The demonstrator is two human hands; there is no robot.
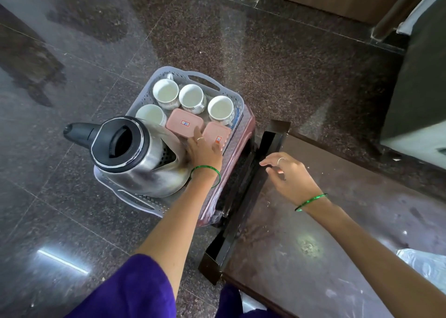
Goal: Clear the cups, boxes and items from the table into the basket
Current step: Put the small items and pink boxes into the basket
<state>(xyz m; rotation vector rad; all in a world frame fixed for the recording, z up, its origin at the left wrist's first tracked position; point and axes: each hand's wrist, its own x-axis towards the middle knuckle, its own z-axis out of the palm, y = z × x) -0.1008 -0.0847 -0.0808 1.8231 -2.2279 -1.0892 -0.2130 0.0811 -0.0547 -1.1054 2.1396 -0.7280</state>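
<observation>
A grey perforated basket (207,82) sits on a reddish stool beside the brown table (337,221). Inside it stand several white cups (191,98), two pink lidded boxes (182,123) (216,132) and a steel electric kettle (135,156) with its black lid open. My left hand (204,151) lies flat in the basket, its fingers resting on the edges of the two pink boxes next to the kettle, gripping nothing. My right hand (287,173) hovers over the table's left edge, fingers loosely spread and empty.
The reddish stool (237,149) holds the basket up off the dark granite floor. A clear plastic bag (427,267) lies at the table's right edge. A dark cabinet (417,76) stands at the far right and wooden panelling along the top.
</observation>
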